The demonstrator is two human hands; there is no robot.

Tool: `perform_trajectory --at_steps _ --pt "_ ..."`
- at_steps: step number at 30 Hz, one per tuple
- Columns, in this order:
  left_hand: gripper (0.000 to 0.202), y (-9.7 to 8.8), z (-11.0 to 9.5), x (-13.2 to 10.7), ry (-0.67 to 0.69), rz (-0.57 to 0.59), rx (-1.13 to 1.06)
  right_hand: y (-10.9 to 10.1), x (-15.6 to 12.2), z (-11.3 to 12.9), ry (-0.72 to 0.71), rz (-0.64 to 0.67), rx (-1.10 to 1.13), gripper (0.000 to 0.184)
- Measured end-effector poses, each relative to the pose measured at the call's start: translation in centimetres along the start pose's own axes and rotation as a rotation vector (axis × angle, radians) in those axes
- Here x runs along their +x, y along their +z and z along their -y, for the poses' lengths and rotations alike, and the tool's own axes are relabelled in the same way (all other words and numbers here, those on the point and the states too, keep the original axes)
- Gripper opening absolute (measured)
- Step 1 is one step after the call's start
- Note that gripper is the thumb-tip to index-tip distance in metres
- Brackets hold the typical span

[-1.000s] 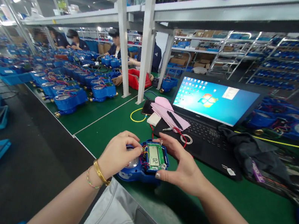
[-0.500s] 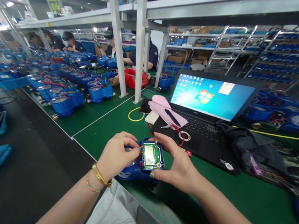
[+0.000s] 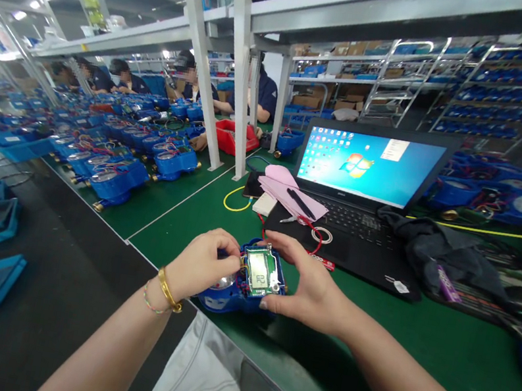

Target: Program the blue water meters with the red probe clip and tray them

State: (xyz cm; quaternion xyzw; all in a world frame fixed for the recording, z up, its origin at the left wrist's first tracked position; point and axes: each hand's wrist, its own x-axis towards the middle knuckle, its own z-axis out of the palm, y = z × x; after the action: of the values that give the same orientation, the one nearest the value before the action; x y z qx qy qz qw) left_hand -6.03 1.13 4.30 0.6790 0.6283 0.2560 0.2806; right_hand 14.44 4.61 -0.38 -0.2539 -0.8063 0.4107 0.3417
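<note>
While wide apart, right fingers (image 3: pixel 280 303) around meter (image 3: pixel 229 303), left fingers (image 3: pixel 228 265) together by wires (image 3: pixel 243 272)

A green bench top (image 3: pixel 196 205) is crossed by a thin white line (image 3: pixel 183 203). At its front edge, 1 opened blue meter (image 3: pixel 238 295) is rested. Farther back, a white block (image 3: pixel 265 205), a flat black object (image 3: pixel 253 185) and a laptop (image 3: pixel 357 221) are laid out. A red bin (image 3: pixel 225 139) is placed beside white posts (image 3: pixel 241 79); numerous blue meters (image 3: pixel 116 181) are lined up leftward.
</note>
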Motion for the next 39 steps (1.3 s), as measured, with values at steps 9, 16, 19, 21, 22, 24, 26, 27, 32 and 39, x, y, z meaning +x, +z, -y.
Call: perform_trajectory --at_steps 9,16,19,21,22,24,26,27,32,39 --pt "0.010 -0.7 0.7 0.1 0.006 0.115 -0.117 -0.1 0.2 -0.3 0.012 0.002 0.014 0.082" --pt "0.016 -1.1 0.8 -0.6 -0.001 -0.029 -0.072 0.1 0.1 -0.8 0.037 -0.002 0.037 0.081" --pt "0.013 -0.8 0.5 -0.9 -0.011 -0.046 -0.015 0.1 0.1 -0.7 0.038 0.003 0.047 0.081" --pt "0.016 -0.2 0.5 -1.0 -0.014 -0.058 0.000 0.1 0.1 -0.6 0.044 0.009 0.047 0.080" --pt "0.018 0.1 0.5 -0.9 -0.015 -0.066 0.004 0.1 0.1 -0.5 0.044 0.009 0.049 0.080" --pt "0.020 0.6 0.6 -0.8 -0.016 -0.084 0.004 0.2 0.1 -0.5 0.041 0.008 0.054 0.080" --pt "0.019 0.9 0.7 -0.7 -0.014 -0.092 -0.005 0.3 0.1 -0.5 0.039 0.006 0.067 0.080" --pt "0.019 1.0 0.7 -0.7 -0.012 -0.094 -0.011 0.3 0.1 -0.5 0.043 0.006 0.075 0.080" --pt "0.019 0.7 0.6 -0.5 -0.007 -0.086 -0.055 0.4 0.1 -0.3 0.098 0.010 0.078 0.081" --pt "0.023 0.0 0.7 0.1 -0.054 0.031 -0.143 0.2 0.4 0.3 0.120 0.034 0.053 0.083"
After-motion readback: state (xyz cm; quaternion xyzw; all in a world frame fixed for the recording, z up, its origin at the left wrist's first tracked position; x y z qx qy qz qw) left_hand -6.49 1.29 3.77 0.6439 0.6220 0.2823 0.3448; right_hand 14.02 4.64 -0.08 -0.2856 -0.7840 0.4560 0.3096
